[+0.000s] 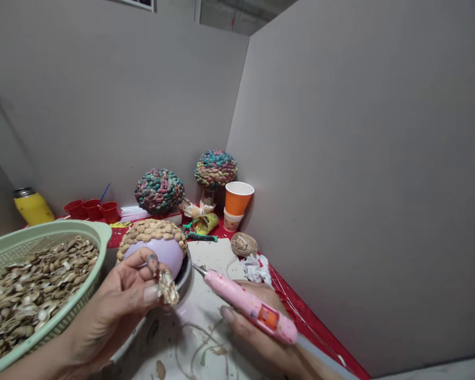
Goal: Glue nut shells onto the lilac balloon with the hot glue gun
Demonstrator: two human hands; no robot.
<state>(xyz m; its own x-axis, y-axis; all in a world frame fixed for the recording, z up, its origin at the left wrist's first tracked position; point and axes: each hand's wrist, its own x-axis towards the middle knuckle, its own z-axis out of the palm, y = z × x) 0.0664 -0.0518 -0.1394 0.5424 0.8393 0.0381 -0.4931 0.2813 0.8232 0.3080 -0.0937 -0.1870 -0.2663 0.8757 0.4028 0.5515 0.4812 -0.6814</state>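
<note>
My left hand (119, 301) pinches half a peanut shell (168, 287) between thumb and fingers, its hollow side facing me. Wrapped in my right hand (257, 322) is a pink hot glue pen (241, 301) with an orange switch; its metal tip points left towards the shell, apart from it. Behind my left hand a lilac balloon (160, 250) rests in a grey bowl (187, 277), its upper part covered with rows of peanut shells (152, 229). At the left stands a green plastic basket (103, 237) filled with loose peanut shells (39, 290).
Two painted shell-covered balls (159, 191) stand at the back. Nearby are red cups (110, 212), a yellow bottle (34, 207), an orange paper cup (238, 199), a twine ball (244, 245) and crumpled white paper (257, 269). Grey panels (360, 184) border the table.
</note>
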